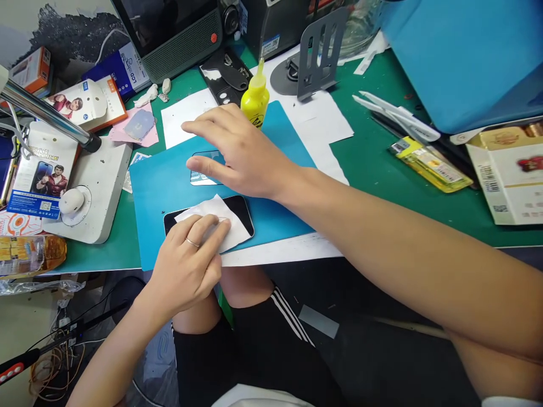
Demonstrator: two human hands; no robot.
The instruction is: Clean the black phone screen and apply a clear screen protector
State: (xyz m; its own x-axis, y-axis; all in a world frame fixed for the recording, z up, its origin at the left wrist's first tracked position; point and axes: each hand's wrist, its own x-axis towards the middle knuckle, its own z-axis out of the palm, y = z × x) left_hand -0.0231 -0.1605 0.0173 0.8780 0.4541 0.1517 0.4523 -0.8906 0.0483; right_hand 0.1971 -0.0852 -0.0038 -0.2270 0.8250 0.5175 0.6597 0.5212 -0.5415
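1. We find the dark-faced phone (pixel 243 212) just below and left of the frame's centre, flat on the blue mat (pixel 148 217), partly covered by a white wipe (pixel 236 232).
2. Left hand (pixel 189 254): fingers close together, pressing the wipe onto the phone; we cannot tell whether the thumb pinches it.
3. Right hand (pixel 231 150): thumb and fingers spread, near the yellow bottle (pixel 255 102), grasping nothing visible.
4. We judge the step in hand as wiping; the next move calls for even pressure across the exposed face.
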